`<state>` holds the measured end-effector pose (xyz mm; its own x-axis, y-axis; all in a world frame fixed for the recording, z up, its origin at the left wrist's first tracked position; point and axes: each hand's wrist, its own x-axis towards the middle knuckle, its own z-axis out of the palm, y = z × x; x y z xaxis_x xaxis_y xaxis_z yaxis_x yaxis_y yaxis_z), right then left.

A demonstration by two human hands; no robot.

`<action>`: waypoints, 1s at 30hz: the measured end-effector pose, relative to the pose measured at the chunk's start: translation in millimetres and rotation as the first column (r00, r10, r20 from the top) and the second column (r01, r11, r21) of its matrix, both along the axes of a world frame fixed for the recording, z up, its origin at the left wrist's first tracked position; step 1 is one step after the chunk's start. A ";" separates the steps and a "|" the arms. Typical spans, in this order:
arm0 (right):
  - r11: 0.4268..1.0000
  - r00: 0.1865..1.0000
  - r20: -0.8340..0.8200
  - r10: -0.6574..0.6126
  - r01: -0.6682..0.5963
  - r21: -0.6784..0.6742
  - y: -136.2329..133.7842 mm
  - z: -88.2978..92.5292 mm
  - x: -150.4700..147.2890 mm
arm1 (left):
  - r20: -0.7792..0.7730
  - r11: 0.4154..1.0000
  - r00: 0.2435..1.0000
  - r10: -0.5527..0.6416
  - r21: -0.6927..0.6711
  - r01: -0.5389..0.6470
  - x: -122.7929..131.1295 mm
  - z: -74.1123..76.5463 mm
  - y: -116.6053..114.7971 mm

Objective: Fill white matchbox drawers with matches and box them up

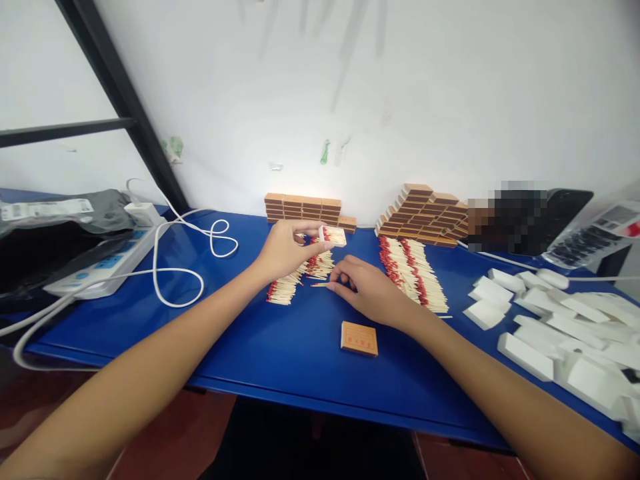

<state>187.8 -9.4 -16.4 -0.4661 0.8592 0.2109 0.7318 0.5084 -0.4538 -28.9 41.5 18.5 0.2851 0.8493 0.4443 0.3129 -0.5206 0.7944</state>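
My left hand (289,250) grips a small white matchbox tray (333,236) with red-tipped matches lying in it, raised above the table. To its right and lower, my right hand (363,287) pinches a few matches (320,285), their red heads pointing left. Beneath both hands lies a spread pile of loose matches (283,291), partly hidden by my left hand. A bigger bank of matches (413,273) in slanting rows rests to the right of my right hand. Closer to me, an orange matchbox cover (359,339) lies flat on the blue table (295,353).
Stacked matchboxes (303,208) stand against the wall, with a taller stack (425,215) to the right. Many white trays (533,357) heap at the right. A phone (565,220) leans behind them. At left are a power strip (107,263) and looping white cables (156,267).
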 end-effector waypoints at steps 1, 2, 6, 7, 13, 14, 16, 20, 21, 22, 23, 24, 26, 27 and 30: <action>1.000 1.000 0.010 0.004 -0.004 -0.012 -0.3 0.9 0.0 | -0.001 1.000 1.000 0.001 0.005 -0.001 0.1 -0.7 0.4; 1.000 1.000 0.017 0.005 -0.005 -0.025 -0.7 2.1 0.1 | -0.001 1.000 1.000 0.001 0.006 -0.001 0.1 -1.5 0.9; 0.997 0.999 0.051 0.006 -0.002 -0.078 -4.5 9.1 3.0 | -0.014 1.000 1.000 0.008 0.003 -0.008 -0.8 -5.1 3.3; 0.996 0.998 0.059 0.006 -0.001 -0.093 -5.5 10.7 5.0 | -0.017 1.000 1.000 0.014 0.007 -0.014 -1.3 -5.7 3.7; 0.989 0.997 0.071 0.028 -0.017 -0.148 -6.3 13.2 23.2 | -0.020 0.999 0.999 0.043 -0.009 -0.043 -2.7 -4.8 3.9; 0.989 0.997 0.074 0.034 -0.022 -0.146 -6.0 12.9 24.9 | -0.020 0.999 0.999 0.042 -0.021 -0.043 -2.6 -4.5 3.7; 0.991 0.996 0.080 0.041 -0.030 -0.128 -6.0 12.3 25.5 | -0.022 0.999 0.999 0.040 -0.033 -0.041 -2.3 -4.4 3.5; 0.998 0.999 0.047 0.018 -0.015 -0.068 -8.0 11.6 19.0 | -0.043 0.999 0.998 0.041 -0.008 -0.042 -2.2 -5.7 4.2; 0.998 0.999 0.035 0.015 -0.013 -0.056 -8.5 11.2 17.4 | -0.050 0.999 0.998 0.042 -0.006 -0.043 -2.4 -6.0 4.4; 0.999 0.999 0.025 0.020 -0.019 -0.047 -8.9 10.8 16.2 | -0.056 0.999 0.997 0.045 -0.007 -0.045 -2.5 -6.2 4.6; 0.999 0.999 0.017 0.031 -0.030 -0.041 -9.1 10.3 15.5 | -0.061 0.999 0.997 0.049 -0.009 -0.049 -2.7 -6.2 4.7; 0.998 0.999 0.009 0.042 -0.042 -0.037 -9.2 9.8 15.2 | -0.062 0.999 0.997 0.052 -0.010 -0.052 -2.9 -6.1 4.7; 0.998 0.998 -0.013 0.054 -0.055 -0.032 -9.4 8.9 15.6 | -0.056 0.999 0.997 0.050 -0.004 -0.051 -3.1 -5.5 4.5; 0.998 0.998 -0.027 0.056 -0.056 -0.031 -9.5 8.6 15.7 | -0.053 0.999 0.997 0.048 -0.001 -0.048 -3.1 -5.0 4.4; 0.996 0.997 -0.043 0.070 -0.072 -0.047 -10.7 8.2 14.8 | -0.051 0.999 0.998 0.047 0.002 -0.047 -2.6 -3.3 3.5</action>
<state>202.6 -20.1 -8.2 -0.5179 0.8341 0.1900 0.6749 0.5349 -0.5084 -31.5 45.1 15.2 0.2675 0.8620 0.4305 0.3772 -0.5048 0.7764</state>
